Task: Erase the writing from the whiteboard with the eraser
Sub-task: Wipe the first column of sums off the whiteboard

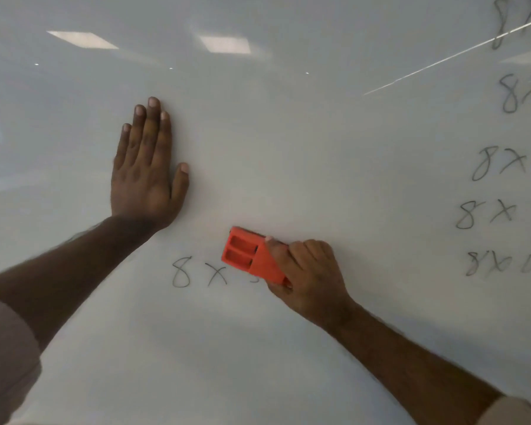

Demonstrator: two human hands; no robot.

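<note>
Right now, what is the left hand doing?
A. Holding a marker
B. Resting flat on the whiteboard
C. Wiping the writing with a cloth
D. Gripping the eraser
B: the left hand lies open with fingers spread flat against the whiteboard, holding nothing, while the right hand holds the orange eraser beside the "8 x".

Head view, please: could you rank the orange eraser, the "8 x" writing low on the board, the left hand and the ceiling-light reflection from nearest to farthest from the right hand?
1. Orange eraser: gripped in the right hand.
2. "8 x" writing: just left of the eraser.
3. Left hand: flat on the whiteboard, up and left.
4. Ceiling-light reflection: near the top edge.
</note>
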